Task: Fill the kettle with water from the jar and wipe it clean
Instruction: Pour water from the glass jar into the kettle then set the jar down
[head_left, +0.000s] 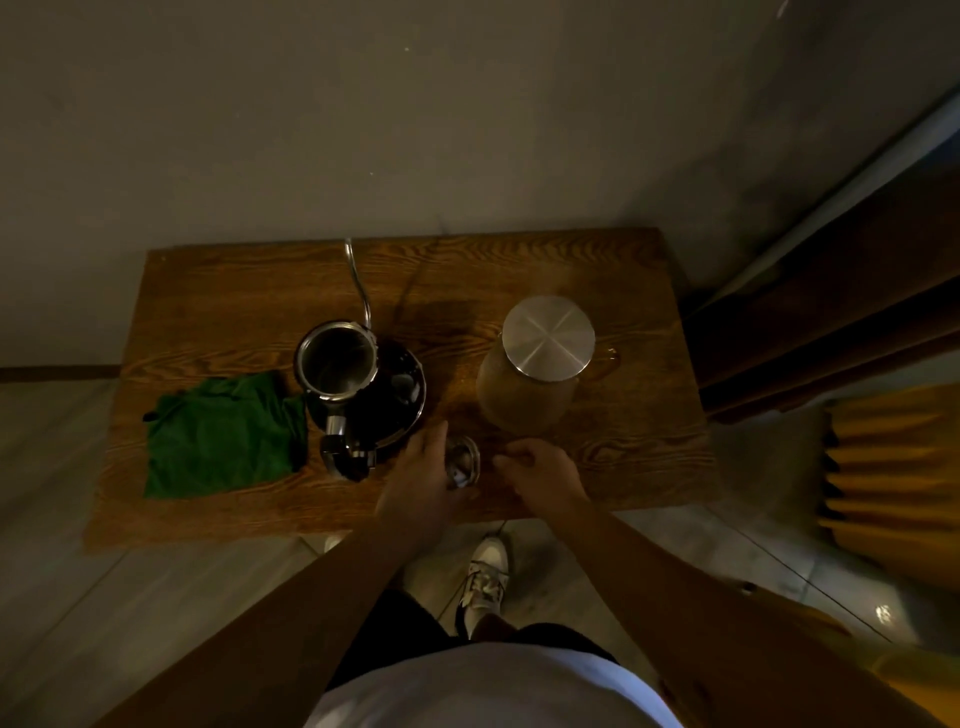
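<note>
The kettle (336, 364) stood open at ten o'clock. The left hand (421, 473) gripped the lid (462, 461); the right hand (540, 470) was curled empty. Best park the lid clear of the jar (535, 364), two o'clock.

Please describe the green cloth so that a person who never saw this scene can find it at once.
Look at the brown wooden table against the wall. At its left end, beside the open steel gooseneck kettle, lies a crumpled green cloth. It is the only soft, green thing there.

Small lid (462, 462) half hidden by left hand (421, 467); right hand (540, 475) fingers perhaps curled, unclear.
</note>
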